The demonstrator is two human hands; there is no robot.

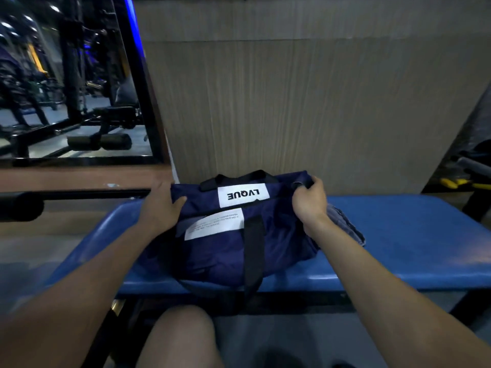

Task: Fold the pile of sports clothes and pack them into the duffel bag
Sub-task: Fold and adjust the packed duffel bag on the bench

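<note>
Duffel bag (239, 235) sits mid-frame on blue bench (398, 235); left hand (162, 205) grips its left end, right hand (309, 199) pinches the top-right corner. Grey folded garment (345, 224) pokes out just right of bag, so packing looks nrly done, w/ that piece & closing prob left.

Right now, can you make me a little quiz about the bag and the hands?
1. True or false: the duffel bag sits on the blue bench.
2. Which hand grips the end of the bag nearer the grey folded cloth? A) left hand B) right hand
3. Fill in: the straps on the bag are coloured ____.

Key: 1 true. 2 B. 3 black.
</note>
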